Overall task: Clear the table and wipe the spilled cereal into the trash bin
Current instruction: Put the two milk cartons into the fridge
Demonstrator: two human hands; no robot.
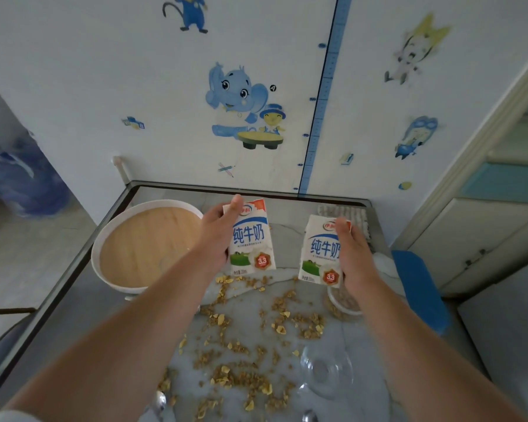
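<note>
White carton point(252, 239) in left hand point(214, 236), second carton point(317, 251) in right hand point(355, 257)

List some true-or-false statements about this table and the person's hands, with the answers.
1. The left hand grips the left milk carton, and the right hand grips the right milk carton. True.
2. The spilled cereal has already been wiped off. False: the cereal lies scattered across the table.
3. The round tray sits at the right side of the table. False: the round tray is at the left, beside the left hand.
4. A clear glass bowl stands on the table among the cereal, next to the right forearm. True.
</note>
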